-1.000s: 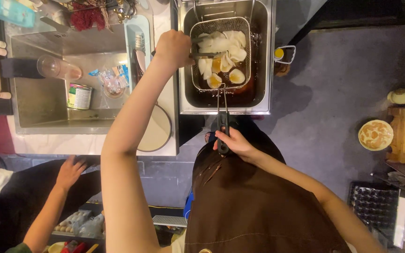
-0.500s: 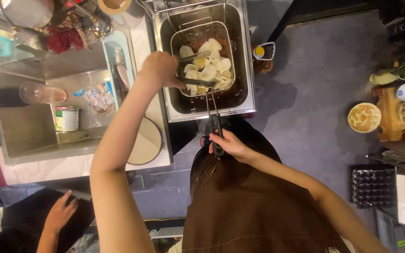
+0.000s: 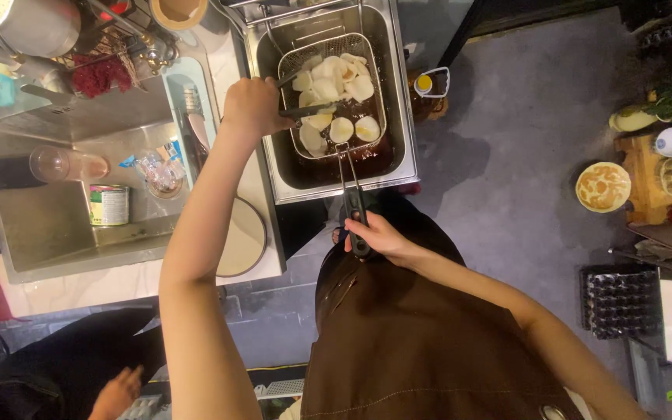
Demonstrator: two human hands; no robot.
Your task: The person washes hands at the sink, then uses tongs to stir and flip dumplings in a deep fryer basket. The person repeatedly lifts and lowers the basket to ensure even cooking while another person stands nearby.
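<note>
Right hand (image 3: 379, 236) clenched on fry basket (image 3: 336, 93) handle, steadying it over oil; left hand (image 3: 254, 105) grips tongs (image 3: 309, 111) among pale slices (image 3: 341, 128) in fryer (image 3: 398, 117) at worktop's edge

The slices (image 3: 341, 128) in the basket (image 3: 328, 48) are pale cream, a few tinged yellow; the basket is silver wire with a black handle (image 3: 356, 214). The oil (image 3: 367, 152) under them is dark brown, and the fryer (image 3: 402, 117) is bare steel. The tongs (image 3: 305, 111) are dark. The apron (image 3: 421, 342) is brown with lighter stitching. The sink (image 3: 56, 225) is grey steel; in it stands a tin (image 3: 108, 204) with a green and white label. The desk (image 3: 103, 284) is off-white, with a cream disc (image 3: 241, 241) on it. The floor (image 3: 507, 101) is dark grey. A round plate (image 3: 603, 187) is tan with mottled brown patches. A crate (image 3: 618, 299) is black.
</note>
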